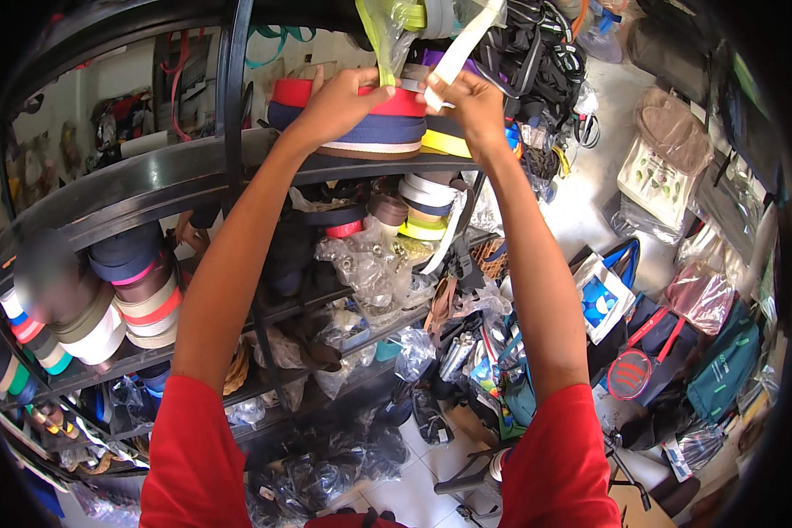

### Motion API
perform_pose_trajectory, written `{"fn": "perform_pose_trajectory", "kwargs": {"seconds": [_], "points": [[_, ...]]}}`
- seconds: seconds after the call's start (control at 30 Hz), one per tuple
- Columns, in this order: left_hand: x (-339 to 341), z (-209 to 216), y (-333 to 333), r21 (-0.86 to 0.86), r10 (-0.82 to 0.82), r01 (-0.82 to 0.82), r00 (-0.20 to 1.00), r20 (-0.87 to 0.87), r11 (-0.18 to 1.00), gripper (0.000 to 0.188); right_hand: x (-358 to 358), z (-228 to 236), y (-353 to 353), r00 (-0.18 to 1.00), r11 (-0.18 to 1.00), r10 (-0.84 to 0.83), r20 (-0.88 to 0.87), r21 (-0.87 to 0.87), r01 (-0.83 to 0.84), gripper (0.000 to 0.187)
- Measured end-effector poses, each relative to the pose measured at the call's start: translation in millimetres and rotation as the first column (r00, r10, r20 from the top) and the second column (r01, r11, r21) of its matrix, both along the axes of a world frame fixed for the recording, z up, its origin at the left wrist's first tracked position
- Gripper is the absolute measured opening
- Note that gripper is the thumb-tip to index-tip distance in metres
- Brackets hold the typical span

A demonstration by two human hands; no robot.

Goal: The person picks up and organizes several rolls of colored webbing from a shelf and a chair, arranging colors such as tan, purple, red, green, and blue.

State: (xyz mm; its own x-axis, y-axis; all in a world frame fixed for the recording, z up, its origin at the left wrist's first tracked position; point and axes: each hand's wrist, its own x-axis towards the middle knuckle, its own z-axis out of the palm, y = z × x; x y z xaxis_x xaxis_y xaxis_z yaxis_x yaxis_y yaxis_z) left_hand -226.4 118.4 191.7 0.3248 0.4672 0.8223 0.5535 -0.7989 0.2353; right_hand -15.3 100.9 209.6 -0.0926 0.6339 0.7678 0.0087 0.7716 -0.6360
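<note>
- Two red sleeves (pixel 194 449), nearest, sit at 8 and 5 o'clock, forearms reaching up toward 12.
- The right hand (pixel 473 110), at 1 o'clock, has its fingers pinched on a pale strap (pixel 459 51) that slants up past 12.
- The left hand (pixel 339 110), between 11 and 12, has curled fingers beside the lower end of a yellow-green strap (pixel 385 70); whether they grasp it, I cannot tell.
- Just behind the hands, a red roll (pixel 292 91) lies above a navy roll (pixel 352 128) at 11; a yellow roll (pixel 447 143) sits just past 12.
- These rolls rest on a dark shelf (pixel 361 168).
- Farther off, a red racket (pixel 629 374) is at 4, near a teal bag (pixel 723 361).
</note>
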Motion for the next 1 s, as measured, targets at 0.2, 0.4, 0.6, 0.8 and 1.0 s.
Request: {"fn": "perform_pose_trajectory", "kwargs": {"seconds": [0.2, 0.4, 0.6, 0.8, 1.0], "points": [[20.8, -33.4, -16.6, 0.217, -0.106, 0.059, 0.972, 0.209, 0.974, 0.034, 20.4, -45.4, 7.5, 0.994, 0.992, -0.098, 0.043, -0.077, 0.101, 0.029], [40.9, -79.5, -50.9, -0.055, -0.289, 0.337, 0.87, 0.399, 0.94, 0.023, 41.6, -82.0, -17.2, 0.964, 0.955, -0.186, 0.189, -0.195, 0.223, 0.03], [79.2, -148.5, -67.7, -0.327, -0.485, 0.583, 0.807, 0.336, 0.744, 0.024, 66.5, -153.0, -62.2, 0.941, 0.92, -0.228, 0.251, -0.26, 0.292, 0.023], [150.1, -253.0, -107.0, -0.658, -0.63, 0.708, 0.639, 0.441, 0.257, 0.026, 98.0, -293.9, -177.8, 0.907, 0.794, -0.41, 0.101, -0.45, 0.409, 0.015], [218.6, -452.8, -186.7, -0.891, -0.803, 0.433, 0.477, 0.358, -0.14, 0.024, 105.5, -475.4, -340.7, 0.752, 0.311, -0.591, 0.291, -0.778, 0.545, 0.024]]}}
